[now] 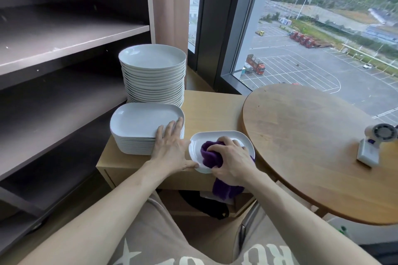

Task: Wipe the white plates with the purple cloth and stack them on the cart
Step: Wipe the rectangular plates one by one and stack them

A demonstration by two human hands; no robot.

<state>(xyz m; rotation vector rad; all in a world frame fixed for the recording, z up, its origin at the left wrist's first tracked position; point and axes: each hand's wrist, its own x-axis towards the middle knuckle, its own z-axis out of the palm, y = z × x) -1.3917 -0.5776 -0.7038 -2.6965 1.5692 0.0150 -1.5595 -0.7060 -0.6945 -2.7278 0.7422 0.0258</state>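
Observation:
A single white plate [224, 136] lies on the light wooden cart [206, 109] near its front edge. My right hand [230, 157] grips the bunched purple cloth [210, 154] and presses it into that plate; the cloth's tail hangs over the cart's front. My left hand [172, 146] lies with straight fingers on the stack of rounded rectangular white plates [137, 122], its thumb touching the single plate's left rim. A tall stack of round white plates [153, 58] stands behind.
A round wooden table [312, 135] stands to the right, carrying a small white fan [377, 144]. Dark shelves [64, 34] fill the left. A window [323, 28] and curtain are behind the cart. A black bag sits under the cart.

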